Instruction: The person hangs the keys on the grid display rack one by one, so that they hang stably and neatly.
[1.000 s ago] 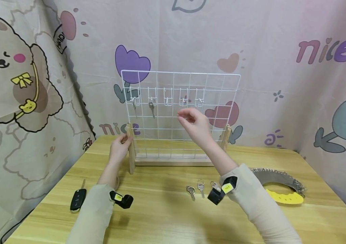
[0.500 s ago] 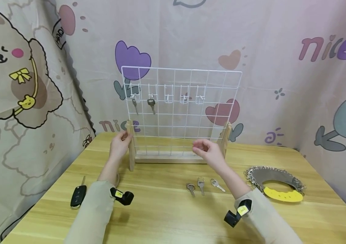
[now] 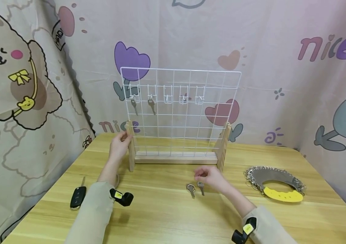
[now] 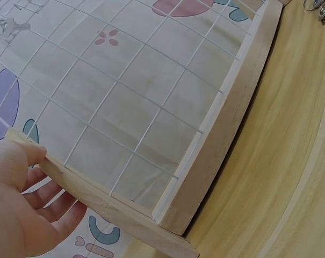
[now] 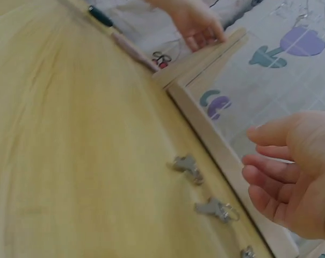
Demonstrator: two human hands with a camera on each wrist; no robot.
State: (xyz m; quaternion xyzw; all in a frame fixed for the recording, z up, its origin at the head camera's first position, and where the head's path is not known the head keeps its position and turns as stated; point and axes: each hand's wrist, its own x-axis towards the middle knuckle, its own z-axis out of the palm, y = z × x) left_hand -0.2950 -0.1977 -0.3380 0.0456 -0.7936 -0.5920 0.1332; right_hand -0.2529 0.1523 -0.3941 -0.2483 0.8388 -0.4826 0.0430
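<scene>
My left hand (image 3: 118, 146) grips the left wooden post (image 3: 131, 159) of a white wire grid rack (image 3: 180, 115); in the left wrist view its thumb lies over the post. Two keys (image 3: 151, 105) hang from hooks on the rack's left side. My right hand (image 3: 211, 177) hovers just behind the loose keys on the table, fingers loosely bent, holding nothing. In the head view one key with a ring (image 3: 191, 191) and another key (image 3: 201, 188) show. A third key (image 5: 247, 252) appears at the right wrist view's bottom edge; in the head view my hand covers it.
A black car key (image 3: 78, 197) lies at the table's left. To the right rests a grey curved piece edged with metal rings and chain (image 3: 275, 175), with a yellow part (image 3: 283, 195). Bare hooks (image 3: 183, 99) sit on the grid. A printed curtain (image 3: 261, 84) stands behind.
My right hand has come down from in front of the grid's hooks to the loose keys on the table. My left hand has stayed on the post.
</scene>
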